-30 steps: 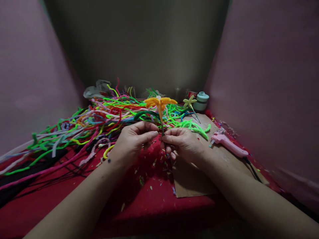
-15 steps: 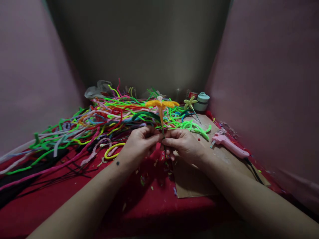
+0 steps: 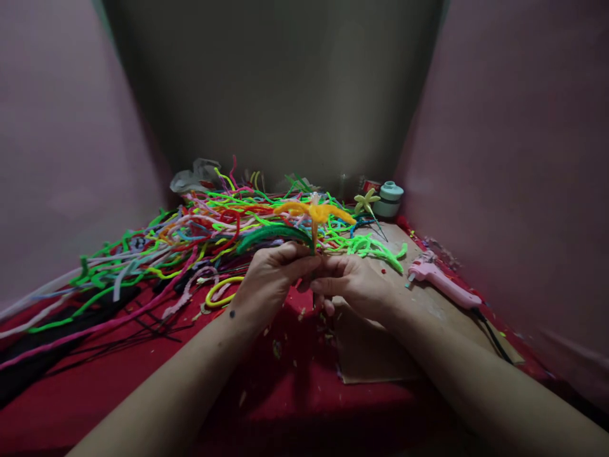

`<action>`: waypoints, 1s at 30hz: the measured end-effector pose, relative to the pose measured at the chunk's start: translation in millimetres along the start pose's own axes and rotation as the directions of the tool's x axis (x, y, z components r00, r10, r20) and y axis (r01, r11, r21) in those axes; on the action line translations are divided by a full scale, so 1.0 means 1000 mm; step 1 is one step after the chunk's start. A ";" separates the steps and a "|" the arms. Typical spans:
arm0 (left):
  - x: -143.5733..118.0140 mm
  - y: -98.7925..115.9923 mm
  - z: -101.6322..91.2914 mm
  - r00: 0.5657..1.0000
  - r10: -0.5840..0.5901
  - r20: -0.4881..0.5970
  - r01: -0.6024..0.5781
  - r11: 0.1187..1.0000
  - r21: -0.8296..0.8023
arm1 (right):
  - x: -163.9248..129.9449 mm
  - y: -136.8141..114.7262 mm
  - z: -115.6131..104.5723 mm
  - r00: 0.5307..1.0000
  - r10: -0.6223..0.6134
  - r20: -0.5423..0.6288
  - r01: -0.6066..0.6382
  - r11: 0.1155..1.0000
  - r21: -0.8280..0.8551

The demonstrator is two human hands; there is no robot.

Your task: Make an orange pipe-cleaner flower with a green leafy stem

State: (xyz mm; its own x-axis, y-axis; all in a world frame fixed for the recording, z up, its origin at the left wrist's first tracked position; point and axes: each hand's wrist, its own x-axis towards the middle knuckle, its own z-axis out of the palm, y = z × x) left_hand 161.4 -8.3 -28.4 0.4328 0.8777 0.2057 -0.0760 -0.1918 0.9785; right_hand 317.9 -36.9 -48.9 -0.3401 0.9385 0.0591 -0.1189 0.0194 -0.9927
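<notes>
Fingers of the left hand [image 3: 271, 276] and right hand [image 3: 354, 285] pinch the thin stem of the orange pipe-cleaner flower [image 3: 314, 212] above the table's [image 3: 285, 393] middle; light, bendy, easily crushed, best gripped below the petals.

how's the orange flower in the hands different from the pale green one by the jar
The orange flower is held up by its stem between the left hand and right hand; the pale green flower is in neither hand, back beside the teal jar. The orange one looks larger and brighter, the green one smaller and paler. Both have spread petals on a thin stem.
</notes>
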 end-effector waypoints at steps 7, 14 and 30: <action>0.003 -0.002 0.000 0.999 -0.022 -0.032 0.024 0.997 0.070 | 0.002 0.002 -0.002 0.996 -0.045 -0.081 0.047 0.999 0.022; 0.002 0.000 0.002 0.994 -0.098 -0.051 0.097 0.995 -0.026 | 0.003 0.003 -0.003 0.996 -0.044 -0.076 0.047 0.998 0.039; -0.002 0.009 -0.003 0.971 0.137 -0.198 -0.171 0.970 -0.172 | -0.001 0.003 -0.005 0.995 0.001 0.103 -0.008 0.997 0.075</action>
State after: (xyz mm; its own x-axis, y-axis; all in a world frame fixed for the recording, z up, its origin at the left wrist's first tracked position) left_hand 157.1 -10.7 -20.0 0.2321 0.9126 0.3364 -0.3023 -0.2611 0.9168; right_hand 322.9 -36.2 -52.4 -0.4340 0.8982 0.0690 -0.1857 -0.0142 -0.9825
